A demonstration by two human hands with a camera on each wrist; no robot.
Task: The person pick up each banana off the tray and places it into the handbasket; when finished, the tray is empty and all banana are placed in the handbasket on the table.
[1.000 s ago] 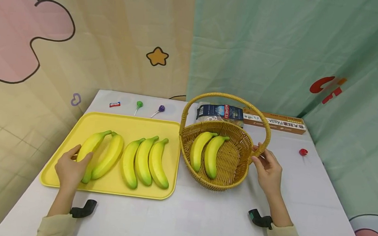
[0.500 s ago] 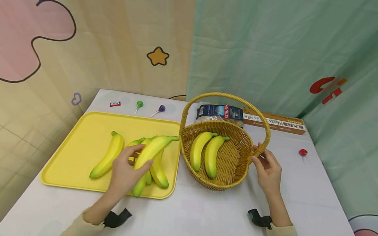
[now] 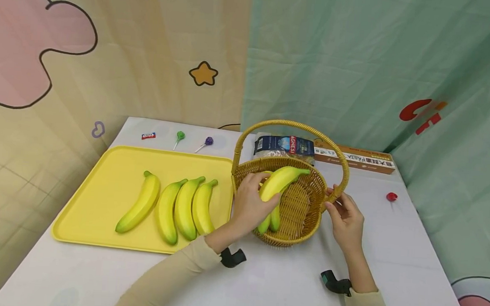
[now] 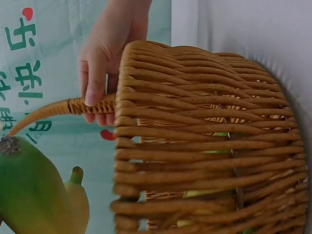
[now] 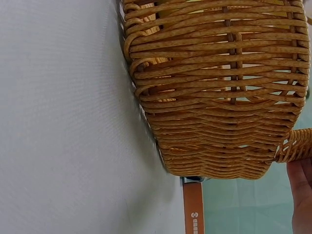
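My left hand [image 3: 252,205] grips a yellow banana [image 3: 283,178] with a green tip, over the left part of a wicker basket [image 3: 297,217]. Two bananas [image 3: 274,219] lie in the basket, partly covered by that hand and its banana. On the basket's right side, my right hand [image 3: 346,222] pinches the foot of the arched handle; the left wrist view shows its thumb [image 4: 96,80] over the wicker. Several more bananas [image 3: 140,205] lie on a yellow tray [image 3: 95,186] to the left, the rightmost partly behind my left forearm. In the right wrist view, the basket wall [image 5: 219,102] fills the upper right.
Behind the basket lie a pasta bag [image 3: 285,145] and a long pasta box [image 3: 362,160]. Green [image 3: 180,135] and purple [image 3: 209,141] lollipops and a small wrapped candy [image 3: 148,136] lie beyond the tray. A red lollipop [image 3: 391,196] is at the far right.
My left hand has lifted the leftmost banana from the tray and carried it right, across the other bananas, to above the basket. My right hand has stayed on the handle.
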